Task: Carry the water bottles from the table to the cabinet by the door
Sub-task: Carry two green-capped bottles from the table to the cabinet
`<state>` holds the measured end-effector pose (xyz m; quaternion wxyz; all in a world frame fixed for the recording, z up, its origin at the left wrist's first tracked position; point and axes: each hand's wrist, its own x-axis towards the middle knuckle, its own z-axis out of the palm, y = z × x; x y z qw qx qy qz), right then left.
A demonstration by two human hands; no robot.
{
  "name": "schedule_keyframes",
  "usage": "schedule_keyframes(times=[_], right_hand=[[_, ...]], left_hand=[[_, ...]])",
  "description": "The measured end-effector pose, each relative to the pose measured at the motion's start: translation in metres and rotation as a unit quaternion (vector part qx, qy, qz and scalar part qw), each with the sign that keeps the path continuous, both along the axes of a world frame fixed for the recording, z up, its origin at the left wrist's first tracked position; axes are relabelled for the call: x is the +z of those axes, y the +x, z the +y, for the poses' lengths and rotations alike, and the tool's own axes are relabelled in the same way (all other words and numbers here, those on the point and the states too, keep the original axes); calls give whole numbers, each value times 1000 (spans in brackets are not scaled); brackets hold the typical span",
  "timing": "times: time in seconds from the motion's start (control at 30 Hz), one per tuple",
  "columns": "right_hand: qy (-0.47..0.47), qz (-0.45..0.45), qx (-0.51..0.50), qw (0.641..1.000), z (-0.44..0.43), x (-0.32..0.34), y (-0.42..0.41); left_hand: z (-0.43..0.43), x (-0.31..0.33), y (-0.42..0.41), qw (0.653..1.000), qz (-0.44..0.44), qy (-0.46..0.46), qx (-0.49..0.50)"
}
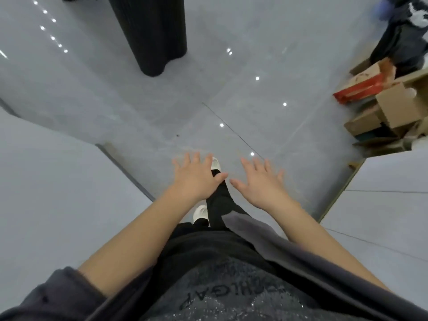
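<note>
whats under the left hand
Beneath the left hand, spread open, the forward white shoe and a black trouser leg show over the grey floor. The hand covers part of that shoe; its palm side cannot be seen.

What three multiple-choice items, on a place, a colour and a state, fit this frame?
1. Where do the cardboard boxes lie? A at the right edge; B at the lower left; C at the top left.
2. What colour are the person's shoes? A red; B white; C blue.
3. How are the left hand and right hand? A gripping bottles; B clenched fists; C open, empty.
Answers: 1 A, they pile by the right edge; 2 B, both shoes show white; 3 C, fingers spread straight, holding nothing.
</note>
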<state>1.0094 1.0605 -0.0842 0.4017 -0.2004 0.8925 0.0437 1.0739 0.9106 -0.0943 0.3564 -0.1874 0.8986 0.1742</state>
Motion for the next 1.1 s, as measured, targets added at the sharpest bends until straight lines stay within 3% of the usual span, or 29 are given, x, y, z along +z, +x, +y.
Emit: schedule_keyframes(times=[0.53, 0.83, 1.1], right_hand=[[-11, -2, 263, 965, -189, -10, -182], [-6, -2, 281, 960, -308, -18, -214], [-9, -4, 200, 980, -456, -13, -228]], left_hand=[[-127, 0, -82, 964, -16, 22, 263], [-240, -12, -112, 962, 1, 11, 272], [-402, -9, -136, 979, -8, 27, 203]])
